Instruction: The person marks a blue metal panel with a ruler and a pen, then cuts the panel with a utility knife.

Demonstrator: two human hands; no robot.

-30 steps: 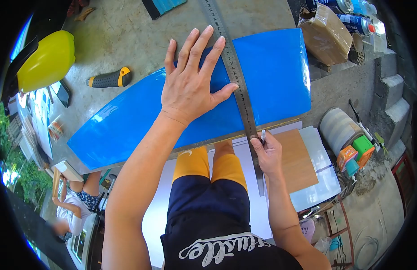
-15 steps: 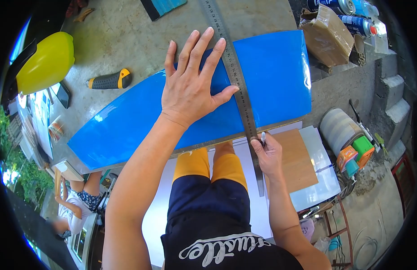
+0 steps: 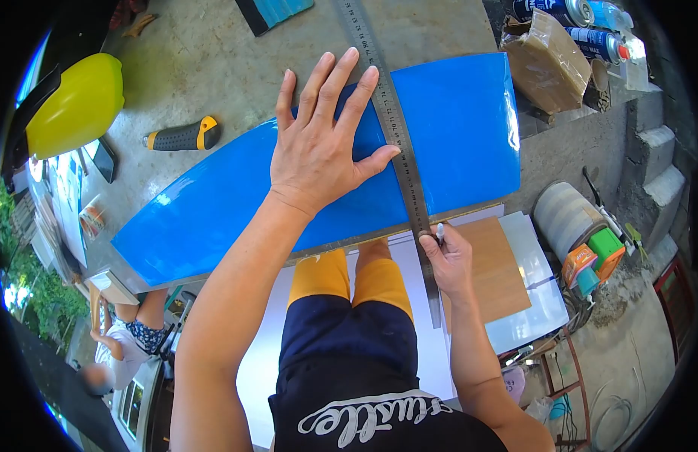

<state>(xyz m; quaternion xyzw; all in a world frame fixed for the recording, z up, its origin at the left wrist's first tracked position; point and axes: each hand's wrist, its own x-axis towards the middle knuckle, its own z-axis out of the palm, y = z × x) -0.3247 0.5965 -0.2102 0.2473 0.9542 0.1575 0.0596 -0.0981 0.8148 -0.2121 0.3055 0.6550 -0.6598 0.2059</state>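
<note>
1. Blue sheet lay flat across the concrete counter, its near edge at the counter's front, exactly as half a second before; nothing had shifted.
2. Our left hand, its grip released and fingers spread, pressed the steel ruler onto the sheet.
3. Our right hand kept its grip clenched on a marker, tip at the ruler's near end, so we judged the line not yet drawn.
4. Glossy and unmarked, the sheet reflected sunlight.
</note>
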